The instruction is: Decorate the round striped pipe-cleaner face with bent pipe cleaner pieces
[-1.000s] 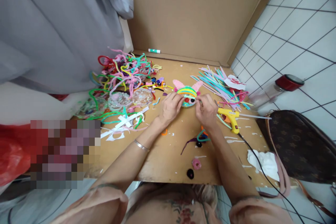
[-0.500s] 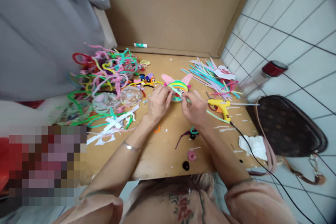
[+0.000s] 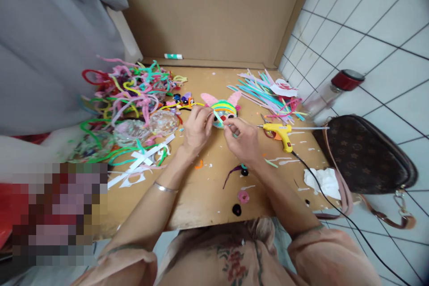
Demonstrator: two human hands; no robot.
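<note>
Toy face [image 3: 225,104] lies on the wooden table [image 3: 194,205], to the left of the yellow glue gun [image 3: 280,132] and slightly farther back. Two pink ears [image 3: 233,98] stand at its top; coloured bands cross the brow, with a red nose [image 3: 223,118] beneath. Both hands partly cover its lower half.

Left hand [image 3: 197,127]: positioned left of the glue gun, beyond the toy face as measured from it. Fingertips drawn together, pinching the upper end of a pale green strip [image 3: 218,116]. A silver bracelet [image 3: 166,188] is worn on the wrist.

Right hand [image 3: 243,138]: positioned just left of the glue gun's nozzle, not touching it. Thumb and forefinger pressed together at the strip's lower end; the remaining fingers are curled. The strip runs slantwise in front of the toy face; whether it makes contact cannot be determined.

Surrounding items, by reference to the glue gun. Behind it and leftward: a bundle of straight pipe cleaners [image 3: 254,91]. Far left: a tangled pile of pipe cleaners [image 3: 134,85], with white paper strips [image 3: 144,161] nearer the wearer. To the right: a dark brown bag [image 3: 368,154]. Right and nearer: crumpled tissue [image 3: 323,182]. Left and nearer: a pink ring [image 3: 243,196] and, just beside it, a round black piece [image 3: 237,209]. Right and behind: a clear bottle with a red lid [image 3: 348,81].
</note>
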